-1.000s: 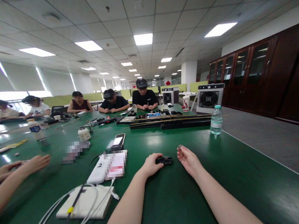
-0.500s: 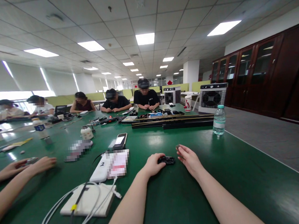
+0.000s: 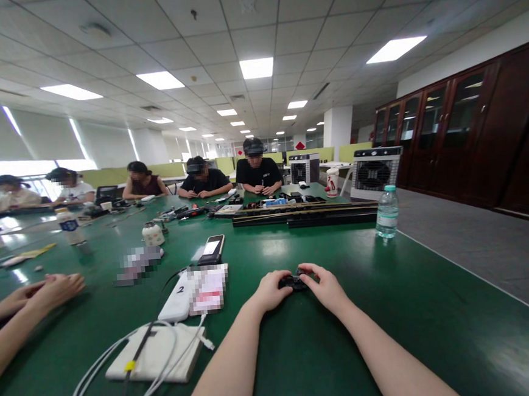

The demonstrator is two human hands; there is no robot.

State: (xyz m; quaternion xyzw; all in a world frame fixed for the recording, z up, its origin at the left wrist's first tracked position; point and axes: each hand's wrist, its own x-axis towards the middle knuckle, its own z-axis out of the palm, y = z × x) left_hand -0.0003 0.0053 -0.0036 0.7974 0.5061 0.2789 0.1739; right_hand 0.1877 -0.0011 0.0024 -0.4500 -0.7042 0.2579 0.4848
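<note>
A small black plastic device (image 3: 294, 283) with an uneven, part-like top lies on the green table (image 3: 276, 343) in front of me. My left hand (image 3: 272, 290) is closed on its left end, thumb at the near side and fingers at the far side. My right hand (image 3: 321, 285) is at the device's right end, thumb and fingertips pinched together over its top. A small dark piece (image 3: 299, 271) shows at those fingertips; its kind is too small to make out.
Left of my arms lie a white power bank (image 3: 177, 297), a phone (image 3: 212, 250), a white notebook (image 3: 155, 356) and looped cables (image 3: 75, 384). A water bottle (image 3: 387, 213) stands right, near black bars (image 3: 330, 218). A co-worker's hands (image 3: 54, 294) are at far left.
My right hand has moved left, bringing the small dark piece from beside the black device onto its right end. My left hand stays put. The co-worker's hands have drawn closer together.
</note>
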